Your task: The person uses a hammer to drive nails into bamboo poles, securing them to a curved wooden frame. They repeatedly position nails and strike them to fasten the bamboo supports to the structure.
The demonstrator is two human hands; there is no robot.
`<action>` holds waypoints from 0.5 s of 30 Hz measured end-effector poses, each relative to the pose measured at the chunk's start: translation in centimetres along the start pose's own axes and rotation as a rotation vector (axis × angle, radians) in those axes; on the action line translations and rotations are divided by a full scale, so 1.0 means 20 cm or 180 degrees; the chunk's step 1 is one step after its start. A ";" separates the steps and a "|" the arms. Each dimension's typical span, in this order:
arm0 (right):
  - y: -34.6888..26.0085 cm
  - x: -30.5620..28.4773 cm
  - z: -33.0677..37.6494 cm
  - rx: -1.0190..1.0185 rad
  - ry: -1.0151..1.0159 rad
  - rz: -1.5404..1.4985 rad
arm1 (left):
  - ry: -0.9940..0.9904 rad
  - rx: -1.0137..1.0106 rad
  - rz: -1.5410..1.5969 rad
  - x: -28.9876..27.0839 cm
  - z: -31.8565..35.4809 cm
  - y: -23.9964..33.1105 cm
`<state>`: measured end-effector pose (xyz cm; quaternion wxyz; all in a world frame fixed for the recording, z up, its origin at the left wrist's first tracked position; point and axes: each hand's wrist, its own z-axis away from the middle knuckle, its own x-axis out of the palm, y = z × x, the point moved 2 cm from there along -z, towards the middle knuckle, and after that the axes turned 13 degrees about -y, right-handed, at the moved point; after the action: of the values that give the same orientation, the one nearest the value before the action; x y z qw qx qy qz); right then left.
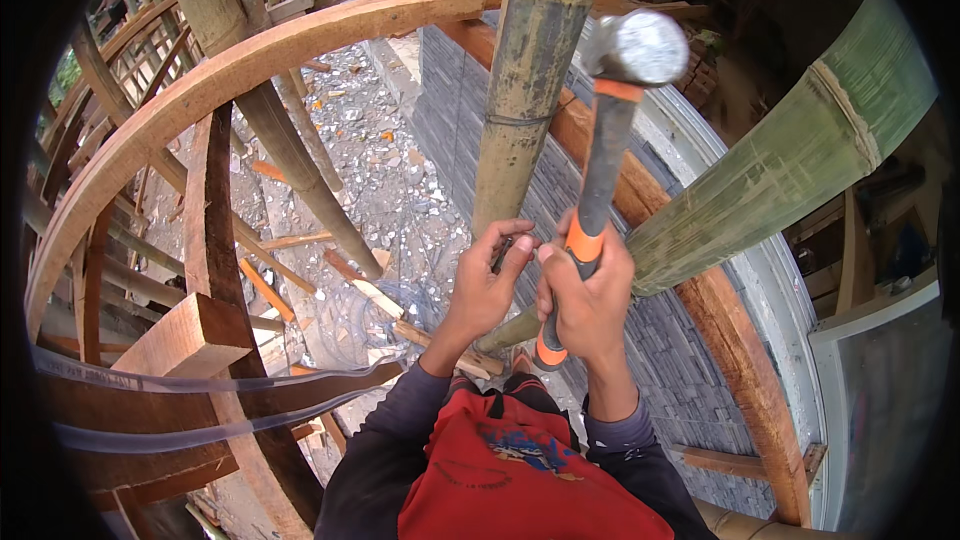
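My right hand (592,295) is wrapped round the handle of a hammer (604,155) with a black and orange grip. Its silvery steel head points up and away, slightly blurred. Close beside it on the left, my left hand (485,280) is closed in a pinch, thumb against fingers. Something small and dark shows between those fingertips, too little of it to name. Directly beyond the left hand rises an upright bamboo pole (520,110). A thicker green bamboo pole (770,180) slants up to the right of my right hand.
A curved wooden beam (240,65) arcs across the left, with a wooden post (210,210) beneath it. Translucent tubing (170,430) crosses at lower left. Grey stone-clad wall (660,340) and another curved timber (735,350) stand at right. Debris and wood offcuts (365,285) litter the ground.
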<state>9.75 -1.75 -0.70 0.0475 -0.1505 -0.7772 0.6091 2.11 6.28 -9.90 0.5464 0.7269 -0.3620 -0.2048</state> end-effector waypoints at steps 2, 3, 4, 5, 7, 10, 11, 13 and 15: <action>-0.21 0.01 -0.01 -0.0935 0.0374 0.0559 | -0.0046 -0.0183 -0.0013 -0.02 0.00 -0.02; -0.30 0.00 -0.02 -0.1319 0.0594 0.0566 | 0.0036 -0.0221 -0.0095 -0.04 0.00 -0.03; -0.39 0.00 -0.03 -0.1760 0.0816 0.0555 | 0.0119 -0.0248 -0.0176 -0.06 -0.01 -0.04; -0.46 -0.01 -0.05 -0.2139 0.0908 0.0375 | 0.0256 -0.0329 -0.0302 -0.08 -0.01 -0.05; -0.49 -0.01 -0.06 -0.2515 0.1069 0.0128 | 0.0341 -0.0267 -0.0301 -0.11 -0.01 -0.06; -0.29 0.04 -0.09 -0.1993 0.1258 -0.0149 | 0.0502 -0.0258 -0.0287 -0.14 -0.02 -0.06; -0.15 0.07 -0.11 -0.1266 0.1114 -0.0154 | 0.0504 -0.0250 -0.0282 -0.14 -0.02 -0.06; 0.14 0.13 -0.10 0.0009 0.0687 0.0639 | 0.0615 -0.0243 -0.0125 -0.14 -0.02 -0.06; 0.36 0.12 -0.04 0.0808 0.0378 0.0882 | 0.0658 -0.0205 -0.0069 -0.12 -0.02 -0.06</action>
<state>8.92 1.22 -7.70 0.0276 -0.2846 -0.6618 0.6930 1.06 8.50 -11.08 0.6017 0.7301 -0.2890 -0.1461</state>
